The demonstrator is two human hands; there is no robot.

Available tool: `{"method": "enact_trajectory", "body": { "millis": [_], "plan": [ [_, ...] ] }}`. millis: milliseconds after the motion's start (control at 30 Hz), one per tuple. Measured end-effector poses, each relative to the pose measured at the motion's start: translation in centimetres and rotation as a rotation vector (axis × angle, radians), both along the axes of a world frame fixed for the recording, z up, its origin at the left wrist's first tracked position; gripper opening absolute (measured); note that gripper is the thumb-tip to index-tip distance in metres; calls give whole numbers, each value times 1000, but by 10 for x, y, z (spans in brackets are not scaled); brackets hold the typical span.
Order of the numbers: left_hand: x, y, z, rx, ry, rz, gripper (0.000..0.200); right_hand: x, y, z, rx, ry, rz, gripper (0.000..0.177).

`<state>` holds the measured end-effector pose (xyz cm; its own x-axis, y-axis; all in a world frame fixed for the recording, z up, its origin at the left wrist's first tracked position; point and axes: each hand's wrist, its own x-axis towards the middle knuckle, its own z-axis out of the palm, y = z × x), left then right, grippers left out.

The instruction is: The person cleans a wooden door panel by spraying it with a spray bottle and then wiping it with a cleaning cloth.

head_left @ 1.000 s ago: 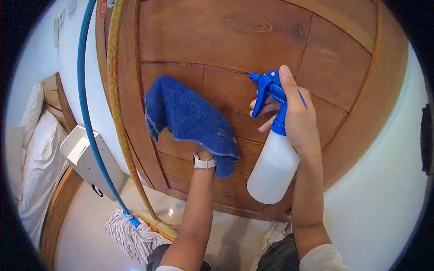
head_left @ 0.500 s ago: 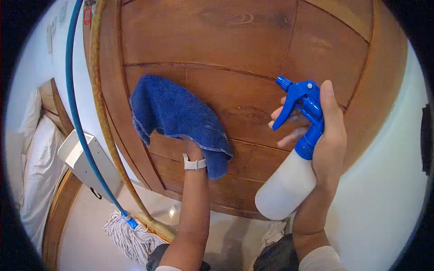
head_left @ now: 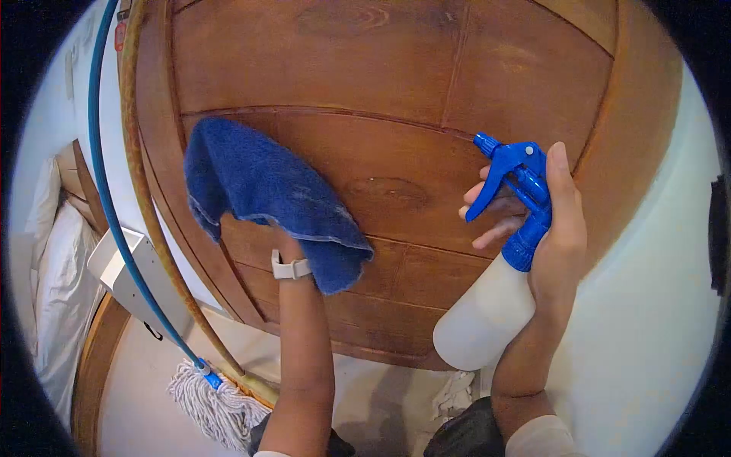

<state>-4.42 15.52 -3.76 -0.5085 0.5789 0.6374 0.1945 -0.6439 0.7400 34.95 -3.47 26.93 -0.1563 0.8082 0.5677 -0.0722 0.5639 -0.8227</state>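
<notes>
A blue terry cloth [head_left: 266,179] lies against the brown wooden door [head_left: 365,164], draped over my left hand [head_left: 285,240]. The cloth hides the fingers, so only the heel of the hand and the wrist show, with a pale watch band below. My right hand [head_left: 560,244] is wrapped round the neck of a spray bottle [head_left: 485,314]. This bottle has a whitish translucent body and a blue trigger head; it is tilted, with its nozzle toward the door. Some fingers show behind the trigger.
At the left, a string mop [head_left: 209,404] with a blue pole stands on the floor, beside another long yellowish-brown pole [head_left: 156,213]. A white box-like unit [head_left: 145,282] stands behind them. White wall [head_left: 640,343] borders the door on the right.
My left hand and the cloth have moved left across the door. The right hand and bottle have shifted slightly right in view. The camera view has turned a little, moving the background left.
</notes>
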Motion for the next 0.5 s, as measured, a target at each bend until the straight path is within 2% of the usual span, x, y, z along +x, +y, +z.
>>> {"method": "enact_trajectory", "body": {
  "millis": [300, 500],
  "plan": [
    [-13, -5, 16, -23, 44, 57, 45, 8, 5, 0, 35, -45, 13, 74],
    [17, -19, 33, -25, 142, 120, 50, 5, 4, 1, 32, -25, 16, 75]
  ]
}}
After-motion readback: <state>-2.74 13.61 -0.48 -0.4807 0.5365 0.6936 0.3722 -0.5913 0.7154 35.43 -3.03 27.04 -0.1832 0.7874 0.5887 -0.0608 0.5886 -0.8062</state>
